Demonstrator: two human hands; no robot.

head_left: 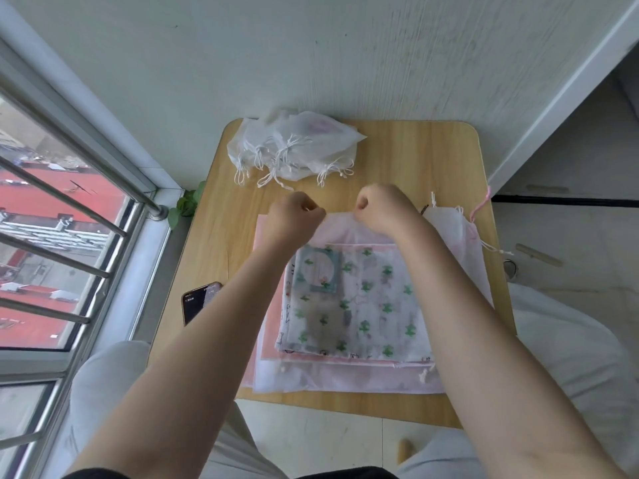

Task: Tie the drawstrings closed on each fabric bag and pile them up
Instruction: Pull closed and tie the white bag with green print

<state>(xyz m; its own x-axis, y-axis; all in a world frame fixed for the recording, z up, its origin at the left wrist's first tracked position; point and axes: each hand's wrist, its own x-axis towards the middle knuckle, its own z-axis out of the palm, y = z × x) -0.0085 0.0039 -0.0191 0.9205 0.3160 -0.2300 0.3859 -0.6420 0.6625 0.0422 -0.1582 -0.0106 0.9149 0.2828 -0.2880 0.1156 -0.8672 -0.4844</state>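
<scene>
A translucent pale-pink drawstring bag [349, 233] lies on top of a flat stack of bags in the middle of the small wooden table [415, 153]. Through it shows white fabric with green cactus prints [366, 305]. My left hand [294, 216] and my right hand [383, 209] both pinch the bag's top edge, fingers curled, a short gap between them. At the table's far left lies a pile of white bags [294, 146] with their drawstrings pulled tight and knotted.
A phone [198, 302] lies at the table's left edge. More flat bags [460, 233] with loose white and pink cords stick out at the right. A window with metal bars is on the left, a wall behind, my knees below the table.
</scene>
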